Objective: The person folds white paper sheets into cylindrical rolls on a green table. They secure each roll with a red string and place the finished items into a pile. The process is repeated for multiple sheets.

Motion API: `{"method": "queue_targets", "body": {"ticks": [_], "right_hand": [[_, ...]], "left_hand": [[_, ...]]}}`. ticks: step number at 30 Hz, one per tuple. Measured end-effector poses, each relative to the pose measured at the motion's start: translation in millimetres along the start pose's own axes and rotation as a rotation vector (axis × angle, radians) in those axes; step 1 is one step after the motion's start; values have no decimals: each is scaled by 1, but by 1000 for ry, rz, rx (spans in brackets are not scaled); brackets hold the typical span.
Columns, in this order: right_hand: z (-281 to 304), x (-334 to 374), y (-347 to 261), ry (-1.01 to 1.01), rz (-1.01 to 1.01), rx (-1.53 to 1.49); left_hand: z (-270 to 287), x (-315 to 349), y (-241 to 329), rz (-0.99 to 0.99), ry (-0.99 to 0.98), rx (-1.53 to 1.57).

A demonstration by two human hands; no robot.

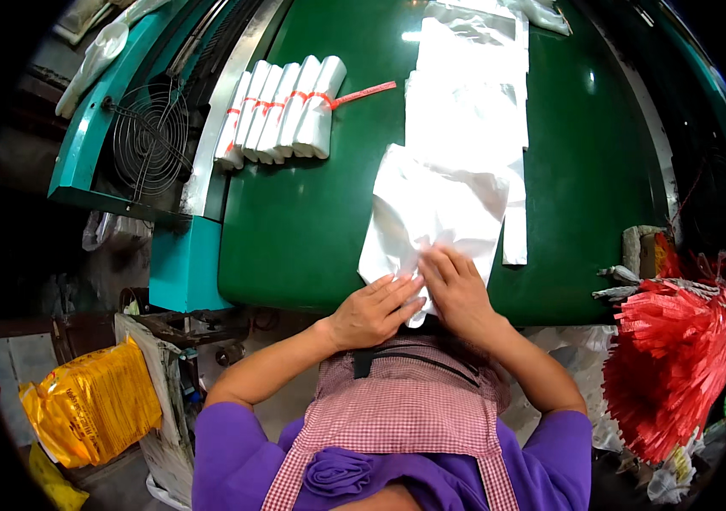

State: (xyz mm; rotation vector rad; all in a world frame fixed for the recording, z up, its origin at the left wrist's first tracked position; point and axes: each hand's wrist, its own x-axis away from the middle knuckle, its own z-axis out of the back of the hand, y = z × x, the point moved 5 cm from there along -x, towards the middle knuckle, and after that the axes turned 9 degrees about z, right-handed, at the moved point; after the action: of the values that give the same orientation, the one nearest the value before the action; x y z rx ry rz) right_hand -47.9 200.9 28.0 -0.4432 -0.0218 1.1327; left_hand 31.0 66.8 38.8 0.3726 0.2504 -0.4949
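A stack of shiny white plastic bags [439, 192] lies on the green conveyor belt [320, 226], its near end at the belt's front edge. My left hand [375, 311] has its fingers bent over the near left part of the bags. Close beside it, my right hand [458, 294] presses its fingers together on the same near end. Creases run through the plastic around my fingertips, and a narrow tip pokes out between the hands. What lies under both palms is hidden. More flat white bags [465, 111] overlap in a line behind this stack.
Several rolled white bundles [282, 111] tied with red strips sit at the belt's left. Red plastic ties [669, 366] hang at the right. A round wire fan guard [152, 140] is on the teal frame [184, 268]. A yellow package [94, 404] is at lower left.
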Motion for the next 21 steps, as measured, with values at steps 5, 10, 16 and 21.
{"method": "queue_targets", "body": {"ticks": [5,10,16,21], "right_hand": [[13,-24,55,-10,-92,86],[36,-16,10,14,-10,-110],[6,-3,23,55,-61,-35],[28,26,-7,311,-145,-635]], "left_hand": [[-7,-25,-12,-90,96,-96],[-2,-76,-64,506,-246,208],[10,-52,-24,125,35,-135],[-11,-76,-40,222,-107,-142]]}}
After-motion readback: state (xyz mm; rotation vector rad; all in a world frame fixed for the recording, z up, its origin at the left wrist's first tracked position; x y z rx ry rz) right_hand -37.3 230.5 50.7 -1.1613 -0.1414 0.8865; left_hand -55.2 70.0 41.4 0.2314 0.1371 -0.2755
